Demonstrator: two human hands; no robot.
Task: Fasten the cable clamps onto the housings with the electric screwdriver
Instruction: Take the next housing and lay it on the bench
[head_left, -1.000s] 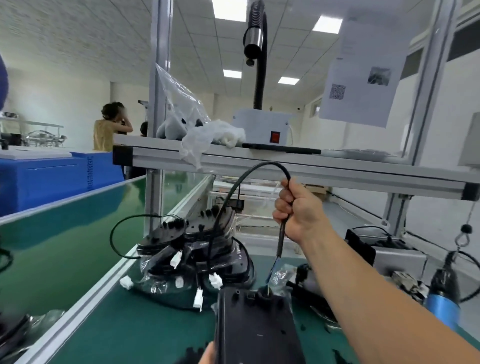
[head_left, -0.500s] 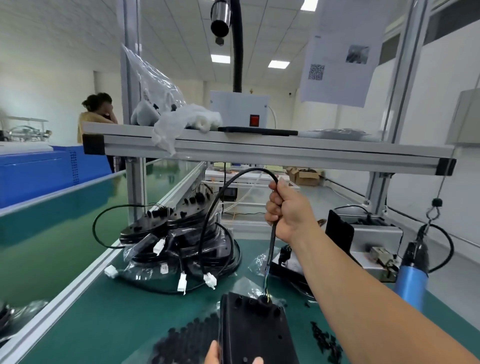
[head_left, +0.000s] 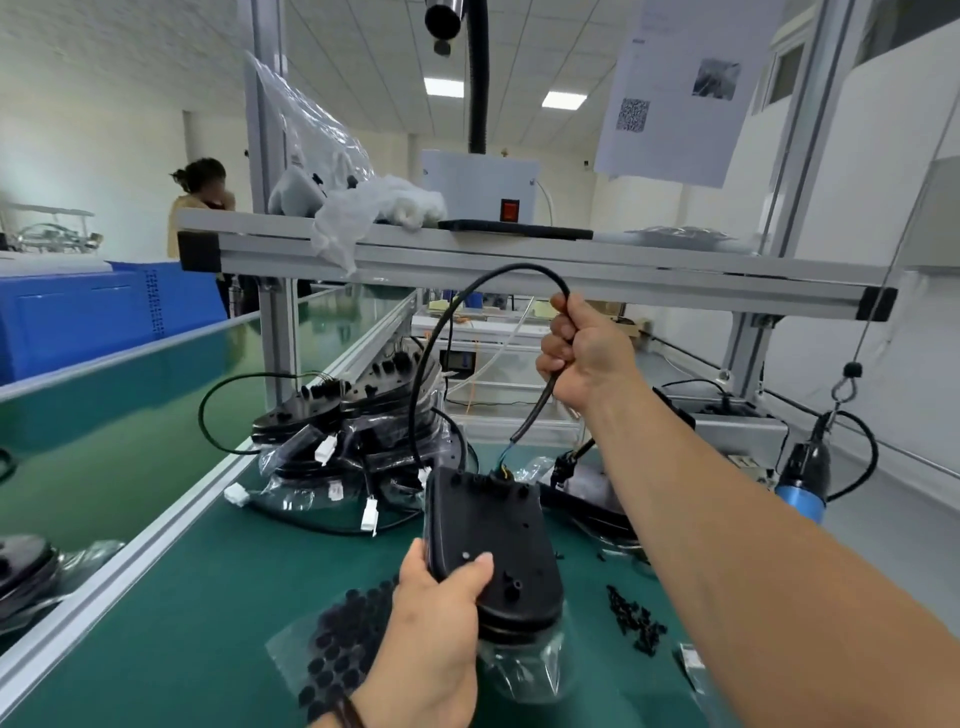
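My left hand (head_left: 439, 603) grips the near left edge of a black plastic housing (head_left: 498, 540) that lies on the green bench. My right hand (head_left: 582, 353) is raised above it and grips a black cable (head_left: 447, 322), which arcs up and left, then drops behind the housing. The cable's stripped end with coloured wires reaches into the housing's far end. A blue electric screwdriver (head_left: 805, 478) hangs on a hook at the right, untouched. A pile of small black screws (head_left: 636, 618) lies right of the housing.
A stack of bagged housings (head_left: 353, 441) with cables and white connectors sits at the back left. A bag of black round pads (head_left: 337, 654) lies by my left wrist. An aluminium shelf (head_left: 519, 254) spans overhead. A person stands far left by blue crates.
The view has tilted down, bringing my left hand and the housing fully into sight. My right hand still holds the cable raised; the wire end now shows between hand and housing.
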